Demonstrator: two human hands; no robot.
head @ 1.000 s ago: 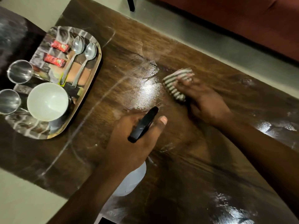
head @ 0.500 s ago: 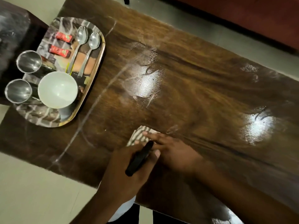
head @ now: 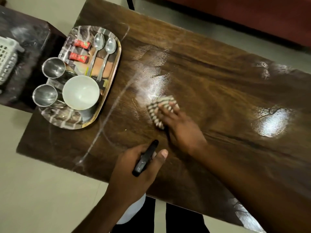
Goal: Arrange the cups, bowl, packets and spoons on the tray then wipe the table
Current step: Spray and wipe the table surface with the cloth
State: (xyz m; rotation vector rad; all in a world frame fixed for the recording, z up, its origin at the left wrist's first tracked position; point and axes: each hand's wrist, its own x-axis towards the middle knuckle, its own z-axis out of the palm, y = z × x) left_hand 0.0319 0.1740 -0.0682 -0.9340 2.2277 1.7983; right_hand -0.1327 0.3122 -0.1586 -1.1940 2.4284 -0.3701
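Observation:
A shiny metal tray point(head: 107, 101) sits at the left end of the wooden table point(head: 210, 78). On it stand two steel cups point(head: 53, 67) point(head: 44, 95), a white bowl point(head: 81, 91), two red packets point(head: 82, 44) point(head: 78, 57) and two spoons point(head: 96, 51) point(head: 107, 56). My right hand point(head: 181, 128) presses a striped cloth point(head: 155, 110) flat on the table, right of the tray. My left hand point(head: 134, 172) grips a spray bottle by its black nozzle point(head: 145, 158); its pale body point(head: 133, 209) hangs below the hand, off the table's near edge.
A dark side table point(head: 25, 36) with a white slotted basket point(head: 6, 59) stands left of the tray. Wet streaks shine on the table's middle and right part. A red sofa point(head: 252, 15) runs along the far side. Pale floor surrounds the table.
My right hand has swept the cloth from the far middle of the table to its near edge and out again toward the tray. My left hand kept hold of the spray bottle.

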